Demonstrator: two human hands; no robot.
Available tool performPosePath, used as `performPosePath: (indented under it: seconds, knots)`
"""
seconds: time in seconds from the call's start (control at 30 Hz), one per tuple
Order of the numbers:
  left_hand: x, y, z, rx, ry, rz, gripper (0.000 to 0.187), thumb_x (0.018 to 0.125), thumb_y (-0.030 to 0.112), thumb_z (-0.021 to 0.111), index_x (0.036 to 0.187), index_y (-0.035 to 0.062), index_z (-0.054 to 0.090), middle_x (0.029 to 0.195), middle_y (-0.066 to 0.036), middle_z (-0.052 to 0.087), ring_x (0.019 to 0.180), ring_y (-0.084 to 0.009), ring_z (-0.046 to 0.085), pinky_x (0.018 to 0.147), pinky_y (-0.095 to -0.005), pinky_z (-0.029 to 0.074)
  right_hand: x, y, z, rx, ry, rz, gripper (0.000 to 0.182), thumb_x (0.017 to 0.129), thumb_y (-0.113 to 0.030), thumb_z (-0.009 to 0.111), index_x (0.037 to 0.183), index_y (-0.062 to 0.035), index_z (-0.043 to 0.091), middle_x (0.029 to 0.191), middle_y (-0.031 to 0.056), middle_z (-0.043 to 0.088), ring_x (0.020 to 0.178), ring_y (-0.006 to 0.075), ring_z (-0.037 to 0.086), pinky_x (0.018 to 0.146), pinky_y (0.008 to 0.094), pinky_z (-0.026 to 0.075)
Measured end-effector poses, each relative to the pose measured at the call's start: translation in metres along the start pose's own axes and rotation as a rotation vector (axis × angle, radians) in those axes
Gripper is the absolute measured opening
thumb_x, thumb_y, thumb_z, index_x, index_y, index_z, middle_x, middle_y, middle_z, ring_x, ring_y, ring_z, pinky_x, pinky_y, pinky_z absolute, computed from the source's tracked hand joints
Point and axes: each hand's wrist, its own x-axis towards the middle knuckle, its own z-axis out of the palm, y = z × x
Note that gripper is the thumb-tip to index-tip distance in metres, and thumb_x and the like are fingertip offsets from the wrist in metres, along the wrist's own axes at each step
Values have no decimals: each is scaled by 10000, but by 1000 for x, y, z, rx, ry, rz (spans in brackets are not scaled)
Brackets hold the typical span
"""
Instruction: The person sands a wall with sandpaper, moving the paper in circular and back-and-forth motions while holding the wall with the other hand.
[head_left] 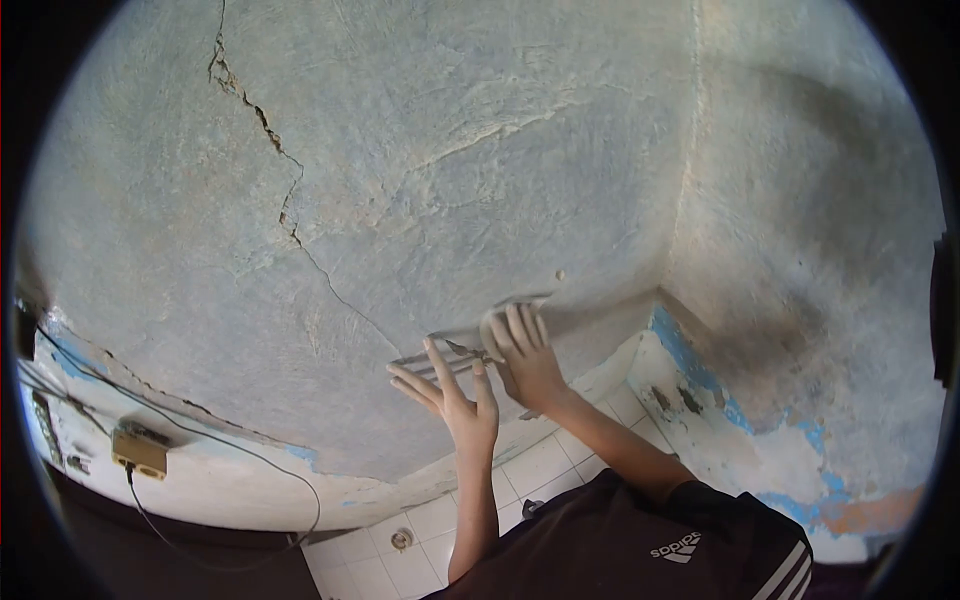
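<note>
A beige socket block (139,453) sits toward the left end of the pale lower wall (230,490), a dark cable (135,495) plugged in; white tiles (436,517) surround a round fitting (402,540).

The grey-blue plaster wall (480,200) looks matt and rough, cracked and ridged; the square white floor tiles (435,518) look smooth, the yellowish box-shaped socket (140,453) plastic, the dark short-sleeved shirt (640,540) cloth.

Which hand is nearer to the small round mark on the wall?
Right. The right hand is just below and left of the mark; the left hand is lower, farther left.
</note>
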Motion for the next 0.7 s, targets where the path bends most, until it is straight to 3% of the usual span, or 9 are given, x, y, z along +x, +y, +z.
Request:
performPosePath:
  seconds: [0.13, 0.23, 0.37, 0.57, 0.7]
  knots:
    - [4, 26, 23, -24, 10, -73, 710, 979, 286, 612, 1587, 125, 283, 1605, -352, -124, 1456, -585, -149, 1122, -717, 61, 75, 23, -59, -2, 92, -96, 642, 964, -206, 541, 1523, 7, 310, 1540, 332, 289, 1410, 548, 287, 1156, 635, 217]
    - [5, 41, 40, -38, 30, -117, 714, 985, 290, 604, 1592, 126, 266, 1599, -360, -137, 1455, -585, -150, 1125, -712, 57, 80, 43, -63, -61, 88, -89, 641, 975, -225, 522, 1522, 27, 304, 1530, 347, 301, 1408, 548, 296, 1154, 633, 223]
    - [7, 61, 59, -28, -3, -80, 712, 993, 307, 585, 1595, 122, 252, 1579, -391, -155, 1432, -616, -167, 1106, -733, 44, 21, 74, -29, -81, 21, -92, 675, 982, -291, 506, 1522, 54, 295, 1518, 380, 298, 1399, 568, 296, 1155, 641, 205]
    - [32, 82, 78, 11, 91, -21, 703, 1003, 336, 562, 1595, 123, 250, 1551, -426, -175, 1385, -661, -223, 1054, -783, 4, 145, 78, -115, -68, 292, -124, 673, 1002, -292, 484, 1511, 100, 284, 1526, 412, 252, 1426, 586, 224, 1159, 657, 162]
    - [35, 83, 87, 15, 117, -51, 691, 1006, 354, 558, 1592, 133, 266, 1548, -428, -180, 1358, -682, -248, 1016, -814, -20, 117, 85, -92, -125, 216, -149, 668, 1021, -298, 458, 1513, 112, 268, 1534, 421, 222, 1441, 584, 190, 1162, 664, 139]
